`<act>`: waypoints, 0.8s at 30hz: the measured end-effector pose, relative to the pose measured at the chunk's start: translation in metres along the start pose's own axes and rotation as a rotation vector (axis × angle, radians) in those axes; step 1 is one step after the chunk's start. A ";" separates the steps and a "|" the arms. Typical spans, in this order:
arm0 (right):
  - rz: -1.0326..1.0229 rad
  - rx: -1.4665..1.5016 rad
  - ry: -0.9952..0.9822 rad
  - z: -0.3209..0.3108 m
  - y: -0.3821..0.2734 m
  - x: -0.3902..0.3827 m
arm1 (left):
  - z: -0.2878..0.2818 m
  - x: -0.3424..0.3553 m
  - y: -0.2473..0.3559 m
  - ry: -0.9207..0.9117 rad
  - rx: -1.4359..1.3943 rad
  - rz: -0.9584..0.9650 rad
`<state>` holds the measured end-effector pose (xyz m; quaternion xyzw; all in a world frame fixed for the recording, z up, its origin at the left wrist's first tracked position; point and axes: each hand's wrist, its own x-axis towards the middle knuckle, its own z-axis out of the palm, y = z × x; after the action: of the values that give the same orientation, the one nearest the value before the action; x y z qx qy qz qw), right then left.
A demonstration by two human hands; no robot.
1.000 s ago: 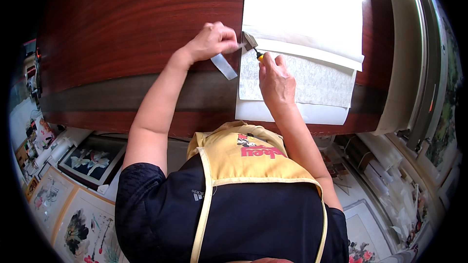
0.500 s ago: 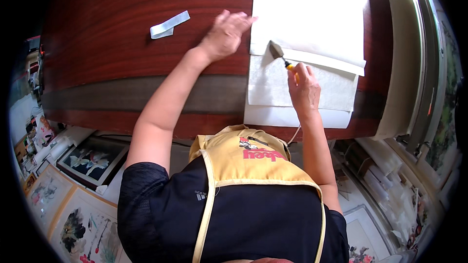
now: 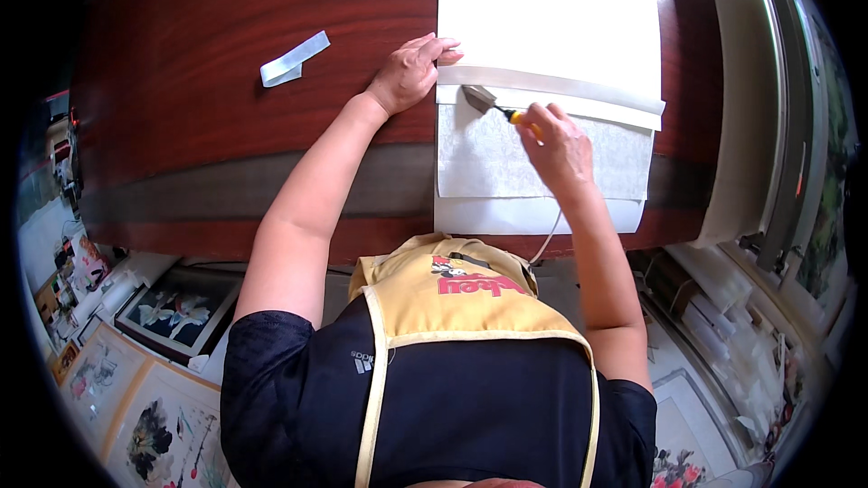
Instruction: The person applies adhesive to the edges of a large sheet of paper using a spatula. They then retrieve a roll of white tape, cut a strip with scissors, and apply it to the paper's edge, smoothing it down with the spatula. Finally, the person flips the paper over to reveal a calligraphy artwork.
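A dark red-brown wooden bench point(image 3: 226, 81) carries a large white paper sheet point(image 3: 551, 9) with a thinner translucent sheet point(image 3: 488, 158) lying over its near part. The left hand point(image 3: 409, 72) lies flat at the paper's left edge, fingers released and spread. The right hand point(image 3: 559, 143) is clenched around a small yellow-handled metal scraper point(image 3: 488, 102), its blade on the paper. A loose folded white paper strip point(image 3: 294, 59) lies well apart to the left.

Small metal scraper point(image 3: 482, 98) (yellow handle) lies blade-flat on white paper point(image 3: 542, 27), w/ thin strip point(image 3: 551, 81).
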<state>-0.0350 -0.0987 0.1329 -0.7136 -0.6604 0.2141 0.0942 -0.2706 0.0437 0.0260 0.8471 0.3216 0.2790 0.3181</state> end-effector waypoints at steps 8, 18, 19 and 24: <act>0.045 -0.048 0.119 -0.030 0.070 -0.027 | -0.004 0.000 0.002 -0.081 -0.059 -0.026; 0.120 0.126 0.255 0.000 0.008 -0.020 | -0.015 -0.023 0.040 -0.345 0.300 0.188; 0.121 0.098 0.212 0.006 0.006 -0.021 | -0.016 -0.025 0.043 -0.352 0.350 0.203; 0.190 -0.115 0.288 0.013 0.047 -0.052 | -0.015 -0.045 0.051 -0.419 0.548 0.169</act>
<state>-0.0004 -0.1572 0.1117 -0.8002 -0.5808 0.0798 0.1262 -0.2915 -0.0135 0.0602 0.9634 0.2413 0.0279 0.1139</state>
